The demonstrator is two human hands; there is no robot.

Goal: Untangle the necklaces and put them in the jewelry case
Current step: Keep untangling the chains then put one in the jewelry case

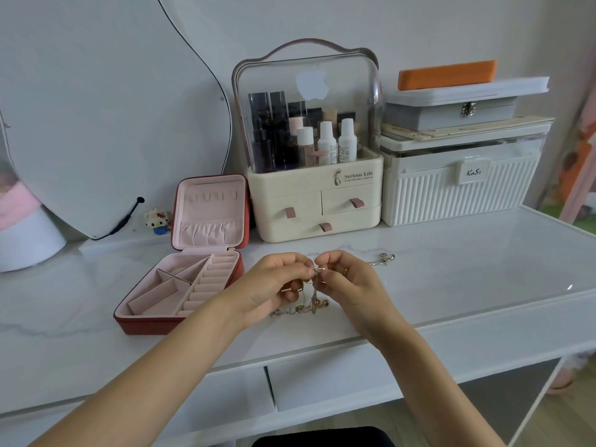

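A: Item, tangled necklaces: we are pinching the knot between left hand and right hand, fingertips meeting, the rest trailing just below our hands.

B: Item, jewelry case: it is lying open left of our left hand. A loose chain is lying beyond the right hand. We are teasing loops apart, not tugging.
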